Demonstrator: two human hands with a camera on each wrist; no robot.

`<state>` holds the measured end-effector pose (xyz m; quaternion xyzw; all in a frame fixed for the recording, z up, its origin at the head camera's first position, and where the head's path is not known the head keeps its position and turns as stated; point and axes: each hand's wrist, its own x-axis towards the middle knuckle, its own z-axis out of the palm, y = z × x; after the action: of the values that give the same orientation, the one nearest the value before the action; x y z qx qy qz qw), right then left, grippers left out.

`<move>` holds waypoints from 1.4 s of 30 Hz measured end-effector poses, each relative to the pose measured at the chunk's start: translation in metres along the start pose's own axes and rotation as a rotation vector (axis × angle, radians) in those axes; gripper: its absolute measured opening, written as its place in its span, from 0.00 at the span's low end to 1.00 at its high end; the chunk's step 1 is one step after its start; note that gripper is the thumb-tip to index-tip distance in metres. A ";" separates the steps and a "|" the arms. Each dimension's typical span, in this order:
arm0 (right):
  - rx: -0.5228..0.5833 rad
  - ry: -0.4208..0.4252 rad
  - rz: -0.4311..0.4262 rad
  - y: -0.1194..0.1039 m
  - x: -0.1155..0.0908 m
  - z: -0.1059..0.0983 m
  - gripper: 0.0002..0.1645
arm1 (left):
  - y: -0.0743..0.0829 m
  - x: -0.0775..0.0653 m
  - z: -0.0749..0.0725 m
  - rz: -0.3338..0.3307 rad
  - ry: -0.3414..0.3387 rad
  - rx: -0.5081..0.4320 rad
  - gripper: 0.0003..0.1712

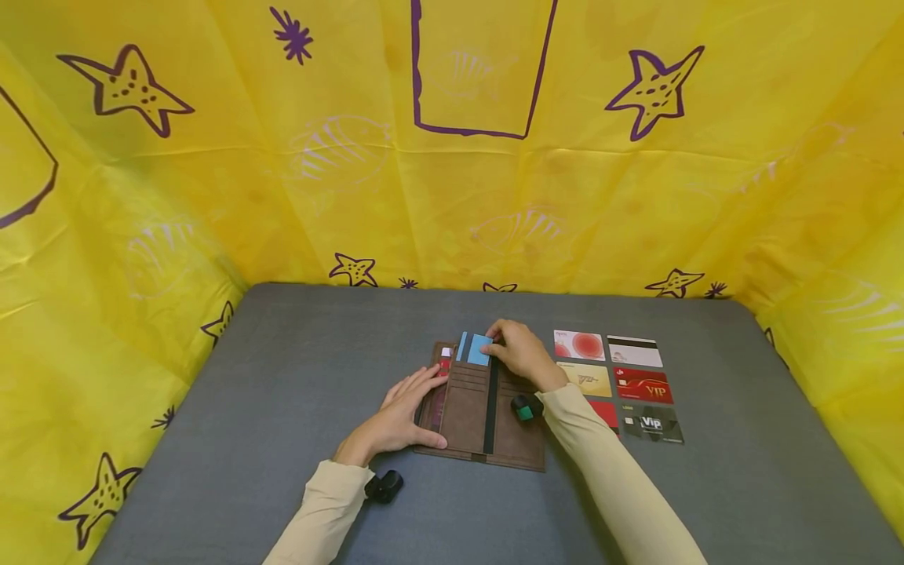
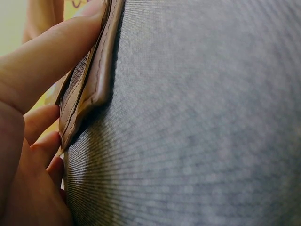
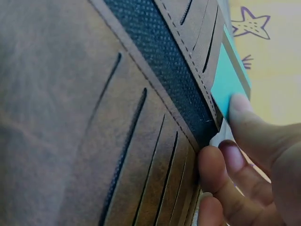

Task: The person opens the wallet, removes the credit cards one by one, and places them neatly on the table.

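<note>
A brown wallet [image 1: 466,420] lies spread on the grey table, with card slots and a dark band down its middle. My left hand [image 1: 398,417] holds its left side, thumb on the near part and fingers along the left edge. At the top of the middle panel, a light blue card [image 1: 480,349] with a dark stripe sticks out of a slot. My right hand [image 1: 524,351] pinches this card by its right corner; the right wrist view shows the thumb [image 3: 242,106] on its face. Under my left fingers, a red card [image 1: 444,366] shows in the left section.
Right of the wallet, several cards lie in two columns: a white one with red circles [image 1: 579,345], a striped white one [image 1: 634,352], a gold one [image 1: 589,380], a red VIP card [image 1: 644,385], a black Vip card [image 1: 651,424] and a partly hidden red one [image 1: 606,413]. Yellow cloth [image 1: 452,196] surrounds the table.
</note>
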<state>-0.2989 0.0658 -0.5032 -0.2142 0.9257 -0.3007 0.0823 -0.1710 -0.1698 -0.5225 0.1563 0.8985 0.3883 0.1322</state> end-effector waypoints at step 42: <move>0.113 0.052 -0.141 0.037 -0.029 -0.039 0.39 | 0.000 0.000 0.000 0.000 -0.008 0.001 0.56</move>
<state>-0.2972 0.1259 -0.4936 -0.2659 0.8918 -0.3628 0.0490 -0.1713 -0.1698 -0.5225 0.1580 0.8983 0.3870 0.1355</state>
